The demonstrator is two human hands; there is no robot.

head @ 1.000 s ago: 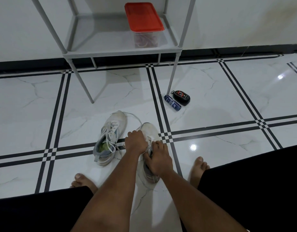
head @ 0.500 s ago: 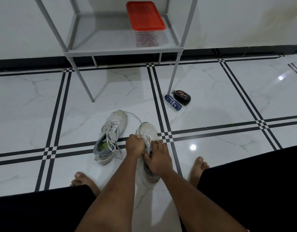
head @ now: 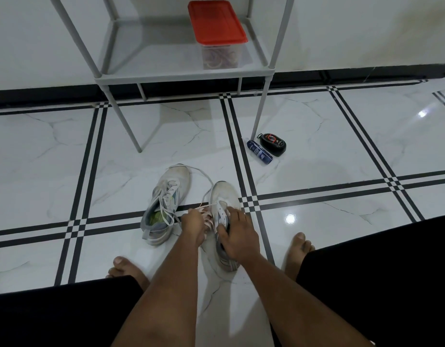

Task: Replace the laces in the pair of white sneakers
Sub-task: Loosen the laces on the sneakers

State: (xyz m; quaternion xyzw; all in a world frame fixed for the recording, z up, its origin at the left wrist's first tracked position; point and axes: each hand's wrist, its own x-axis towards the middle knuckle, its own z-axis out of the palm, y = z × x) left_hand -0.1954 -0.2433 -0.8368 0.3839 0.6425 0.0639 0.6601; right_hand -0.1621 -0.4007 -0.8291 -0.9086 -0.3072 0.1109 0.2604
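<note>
Two white sneakers lie on the tiled floor in front of me. The left sneaker (head: 167, 199) lies laced and untouched, its lace ends loose. My left hand (head: 194, 225) pinches the white lace (head: 206, 206) of the right sneaker (head: 222, 196), pulled out to the left over the eyelets. My right hand (head: 239, 235) grips that sneaker around its collar and tongue, holding it down. The rear of this sneaker is partly hidden under my right hand.
A grey metal rack (head: 184, 76) stands against the wall with a red-lidded clear box (head: 217, 33) on its shelf. A blue tube (head: 259, 151) and a black case (head: 272, 144) lie by its right leg. My bare feet rest either side of the shoes.
My left hand has drawn back toward me and to the left, pulling the right sneaker's lace out with it. My right hand stays on the sneaker.
</note>
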